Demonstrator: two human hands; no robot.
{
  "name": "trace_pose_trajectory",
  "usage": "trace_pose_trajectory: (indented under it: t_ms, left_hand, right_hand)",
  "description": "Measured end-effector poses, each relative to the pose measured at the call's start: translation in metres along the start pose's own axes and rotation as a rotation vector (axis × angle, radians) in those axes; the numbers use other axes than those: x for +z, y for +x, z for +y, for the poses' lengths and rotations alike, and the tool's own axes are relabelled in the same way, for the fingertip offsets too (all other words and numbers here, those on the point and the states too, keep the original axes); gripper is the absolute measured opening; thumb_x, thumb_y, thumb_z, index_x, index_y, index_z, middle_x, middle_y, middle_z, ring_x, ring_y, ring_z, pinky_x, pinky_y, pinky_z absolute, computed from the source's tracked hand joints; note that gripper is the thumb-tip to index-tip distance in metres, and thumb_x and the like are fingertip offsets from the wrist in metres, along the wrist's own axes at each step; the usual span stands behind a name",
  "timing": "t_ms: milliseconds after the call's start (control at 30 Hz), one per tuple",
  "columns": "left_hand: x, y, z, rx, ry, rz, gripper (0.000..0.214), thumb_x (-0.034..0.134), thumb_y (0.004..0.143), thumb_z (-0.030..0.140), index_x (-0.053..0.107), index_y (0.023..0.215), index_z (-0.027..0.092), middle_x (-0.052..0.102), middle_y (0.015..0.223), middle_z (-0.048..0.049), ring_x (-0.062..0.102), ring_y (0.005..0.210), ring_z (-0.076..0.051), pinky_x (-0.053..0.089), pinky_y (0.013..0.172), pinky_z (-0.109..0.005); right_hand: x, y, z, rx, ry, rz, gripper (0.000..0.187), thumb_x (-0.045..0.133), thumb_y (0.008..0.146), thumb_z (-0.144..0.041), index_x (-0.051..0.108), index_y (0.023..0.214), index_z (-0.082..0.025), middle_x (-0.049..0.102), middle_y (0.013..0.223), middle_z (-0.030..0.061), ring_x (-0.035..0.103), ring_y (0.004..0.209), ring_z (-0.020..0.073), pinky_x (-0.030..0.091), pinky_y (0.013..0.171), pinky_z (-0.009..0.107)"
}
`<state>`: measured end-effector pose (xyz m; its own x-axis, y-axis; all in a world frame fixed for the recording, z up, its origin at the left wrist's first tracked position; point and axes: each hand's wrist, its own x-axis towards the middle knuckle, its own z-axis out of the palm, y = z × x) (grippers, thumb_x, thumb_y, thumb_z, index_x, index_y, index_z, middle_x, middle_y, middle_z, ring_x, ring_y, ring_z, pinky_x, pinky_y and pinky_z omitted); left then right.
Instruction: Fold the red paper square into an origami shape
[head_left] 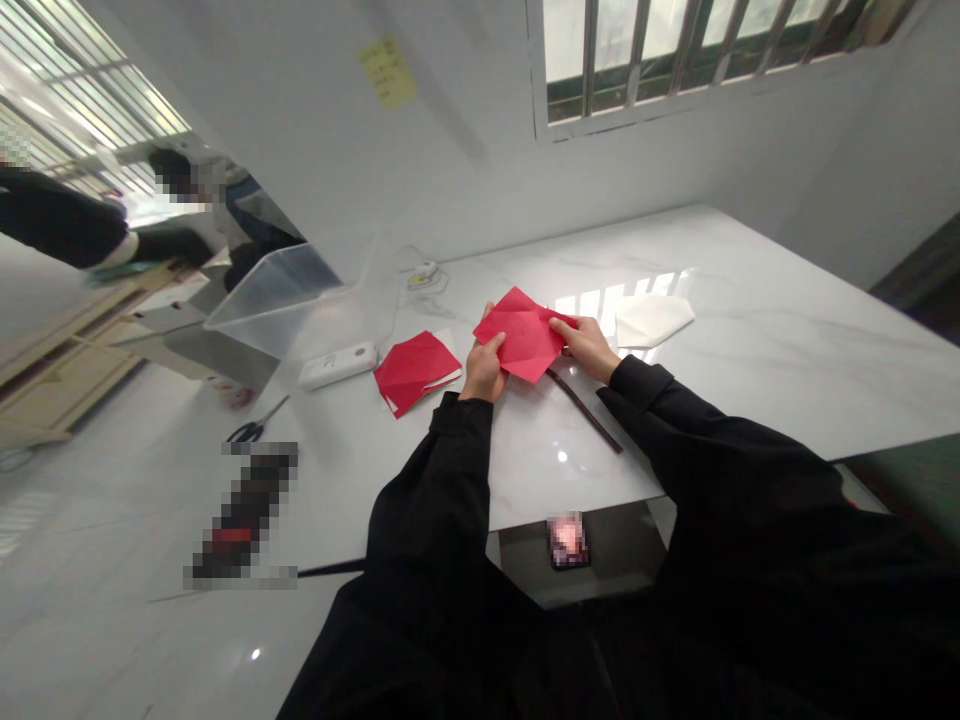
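Note:
A creased sheet of red paper (521, 337) is held up above the white marbled table (720, 390). My left hand (484, 368) grips its left side, thumb on top and fingers behind. At the right corner my right hand (589, 345) pinches the same sheet between thumb and fingers. Left of my hands lie more red paper sheets (415, 370), with white paper showing at their edges. A thin dark brown stick (589, 412) rests on the table beneath my right forearm. To the right is a folded piece of off-white paper (654, 320).
On the left stand a clear plastic bin (281, 290), a white oblong device (337, 367) and black-handled scissors (251, 430). A blurred-out dark object (244, 515) lies nearer. Below the table edge is a phone (568, 540). Other people (247, 205) are at the far left.

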<state>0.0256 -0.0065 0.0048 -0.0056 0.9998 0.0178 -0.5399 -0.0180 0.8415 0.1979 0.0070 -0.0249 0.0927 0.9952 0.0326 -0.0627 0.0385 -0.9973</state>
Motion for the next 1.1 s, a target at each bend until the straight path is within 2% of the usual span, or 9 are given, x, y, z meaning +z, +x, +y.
trace_pose_trajectory:
  t_ms: [167,267,333,433,533,633,767,900,1100]
  left_hand:
    - [0.004,-0.003,0.0,-0.1,-0.027,-0.046,0.056,0.064,0.083,0.015,0.061,0.138,0.02,0.074,0.126,-0.0085,0.068,0.122,-0.026,0.054,0.108,-0.042]
    - [0.004,-0.003,0.001,-0.211,-0.054,-0.078,0.044,0.062,0.088,0.025,0.065,0.13,0.012,0.075,0.12,-0.0136,0.069,0.119,-0.03,0.055,0.106,-0.045]
    - [0.003,-0.001,0.001,-0.222,-0.055,-0.048,0.04,0.06,0.089,0.024,0.066,0.126,0.011,0.076,0.117,-0.0136,0.07,0.118,-0.03,0.055,0.106,-0.045]
    - [-0.001,0.004,0.0,-0.175,-0.046,0.071,0.039,0.059,0.087,0.016,0.065,0.125,0.013,0.077,0.111,-0.0108,0.071,0.115,-0.027,0.056,0.104,-0.043]
    - [-0.005,0.007,0.0,-0.143,-0.04,0.14,0.042,0.057,0.085,0.011,0.064,0.127,0.016,0.078,0.108,-0.008,0.073,0.111,-0.025,0.057,0.102,-0.043]
    - [-0.007,0.009,0.0,-0.137,-0.055,0.13,0.045,0.058,0.085,0.01,0.063,0.128,0.016,0.078,0.109,-0.0083,0.074,0.109,-0.025,0.057,0.102,-0.043]
    - [-0.006,0.007,0.001,-0.143,-0.05,0.108,0.048,0.061,0.082,0.009,0.061,0.13,0.016,0.078,0.11,-0.0095,0.074,0.107,-0.026,0.057,0.102,-0.044]
    - [-0.005,0.005,0.001,-0.175,-0.053,0.098,0.049,0.062,0.079,0.007,0.063,0.127,0.016,0.079,0.104,-0.0075,0.074,0.107,-0.025,0.057,0.101,-0.044]
    - [-0.005,0.004,0.0,-0.149,-0.078,0.069,0.054,0.066,0.072,0.004,0.065,0.124,0.02,0.079,0.103,-0.0051,0.072,0.111,-0.026,0.056,0.103,-0.045]
  right_hand:
    - [-0.003,0.001,-0.001,-0.144,-0.169,0.02,0.038,0.063,0.088,-0.057,0.074,0.093,-0.02,0.074,0.082,0.0037,0.067,0.089,0.0255,0.054,0.073,0.033]
    - [0.0,-0.002,-0.006,-0.153,-0.135,-0.014,0.045,0.062,0.087,-0.065,0.073,0.101,-0.024,0.075,0.087,0.004,0.067,0.093,0.0252,0.055,0.074,0.033]
    - [0.003,-0.006,-0.01,-0.123,-0.065,-0.055,0.055,0.057,0.087,-0.074,0.073,0.103,-0.024,0.074,0.088,0.0049,0.067,0.089,0.024,0.054,0.069,0.031]
    - [0.006,-0.01,-0.017,-0.03,0.077,-0.117,0.073,0.044,0.085,-0.087,0.073,0.105,-0.023,0.074,0.093,0.0071,0.067,0.083,0.022,0.052,0.062,0.03]
    - [0.004,-0.012,-0.024,0.052,0.179,-0.176,0.083,0.032,0.083,-0.094,0.071,0.111,-0.026,0.073,0.101,0.0072,0.066,0.082,0.0209,0.052,0.063,0.031]
    - [0.001,-0.011,-0.028,0.11,0.24,-0.217,0.081,0.032,0.083,-0.094,0.069,0.113,-0.028,0.073,0.103,0.0066,0.066,0.083,0.0211,0.054,0.068,0.033]
    - [0.002,-0.011,-0.026,0.182,0.365,-0.229,0.064,0.048,0.087,-0.084,0.067,0.106,-0.027,0.073,0.101,0.0068,0.066,0.085,0.0219,0.056,0.073,0.036]
    - [0.005,-0.012,-0.024,0.216,0.356,-0.265,0.055,0.06,0.085,-0.078,0.065,0.103,-0.026,0.072,0.102,0.0063,0.066,0.089,0.0219,0.055,0.075,0.034]
    - [-0.002,-0.008,-0.022,0.265,0.5,-0.263,0.061,0.05,0.085,-0.084,0.064,0.098,-0.026,0.068,0.089,0.0039,0.062,0.08,0.0197,0.052,0.072,0.034]
